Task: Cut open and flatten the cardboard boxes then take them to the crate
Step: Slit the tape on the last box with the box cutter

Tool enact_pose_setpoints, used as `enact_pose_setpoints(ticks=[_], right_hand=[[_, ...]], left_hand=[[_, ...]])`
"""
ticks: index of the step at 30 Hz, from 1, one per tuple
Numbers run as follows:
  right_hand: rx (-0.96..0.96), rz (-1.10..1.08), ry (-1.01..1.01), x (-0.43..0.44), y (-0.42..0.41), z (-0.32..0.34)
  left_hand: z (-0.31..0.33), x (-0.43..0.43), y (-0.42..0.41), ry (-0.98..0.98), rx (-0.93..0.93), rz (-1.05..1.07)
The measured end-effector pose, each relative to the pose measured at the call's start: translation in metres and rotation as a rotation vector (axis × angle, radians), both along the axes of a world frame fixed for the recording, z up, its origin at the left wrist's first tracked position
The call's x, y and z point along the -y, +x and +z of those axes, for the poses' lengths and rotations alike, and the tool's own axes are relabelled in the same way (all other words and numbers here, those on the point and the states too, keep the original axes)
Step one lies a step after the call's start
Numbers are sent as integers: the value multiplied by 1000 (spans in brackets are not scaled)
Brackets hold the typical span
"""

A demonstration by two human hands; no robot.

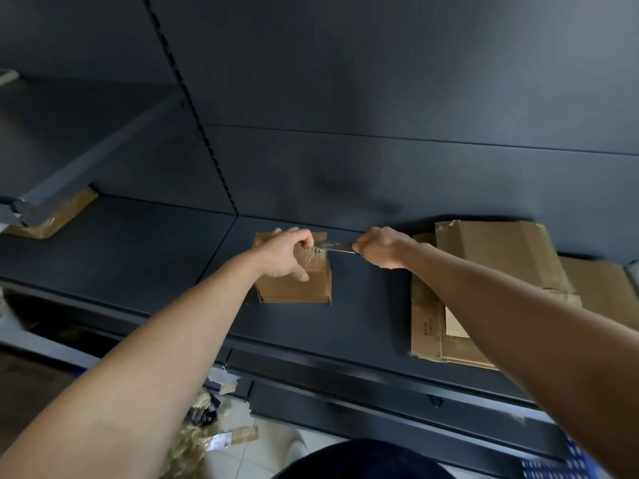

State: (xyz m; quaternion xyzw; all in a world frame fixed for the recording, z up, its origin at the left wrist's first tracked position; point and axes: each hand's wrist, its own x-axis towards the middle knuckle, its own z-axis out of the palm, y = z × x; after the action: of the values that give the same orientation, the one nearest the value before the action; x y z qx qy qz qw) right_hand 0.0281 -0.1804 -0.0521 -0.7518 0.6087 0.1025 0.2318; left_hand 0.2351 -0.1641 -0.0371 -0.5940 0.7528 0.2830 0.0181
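Cardboard box (301, 288) stands mid-shelf (138, 257), bare shelf to its left and toward the front edge. Left hand (283, 254) grips its taped top. Right hand (380, 248) is clenched round knife (337, 246), blade blurred. Flattened cardboard (501, 250) at right, partly hidden by the forearm.

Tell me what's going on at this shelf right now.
A person is cutting open a small box that stands on a dark shelf. The left hand grips the box's top. The right hand holds a knife, its blade at the taped top edge. The box is not yet flattened. Flattened cardboard lies stacked on the same shelf, to the right. Scraps litter the floor below.
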Motion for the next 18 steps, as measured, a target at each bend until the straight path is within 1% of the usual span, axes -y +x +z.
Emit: enact_pose_setpoints(ticks=[2,4,5,7,11,15,18], right_hand=[[88,-83,15,2,2,-4],[93,-101,70,4,1,-2],[52,-30,75,5,-2,-1],[29,42,70,5,-4,2],[49,-33,75,5,-5,2],[-11,44,30,6,4,13],[15,14,135,6,9,11]], left_hand=[[1,-1,-1,4,1,-18],[3,-2,-1,14,-12,-16],[2,-2,-1,16,-17,-17],[2,-1,-1,22,-18,-15],[6,-1,-2,49,-12,-9],[7,-1,0,55,-13,-24],[8,-1,0,55,-17,-22]])
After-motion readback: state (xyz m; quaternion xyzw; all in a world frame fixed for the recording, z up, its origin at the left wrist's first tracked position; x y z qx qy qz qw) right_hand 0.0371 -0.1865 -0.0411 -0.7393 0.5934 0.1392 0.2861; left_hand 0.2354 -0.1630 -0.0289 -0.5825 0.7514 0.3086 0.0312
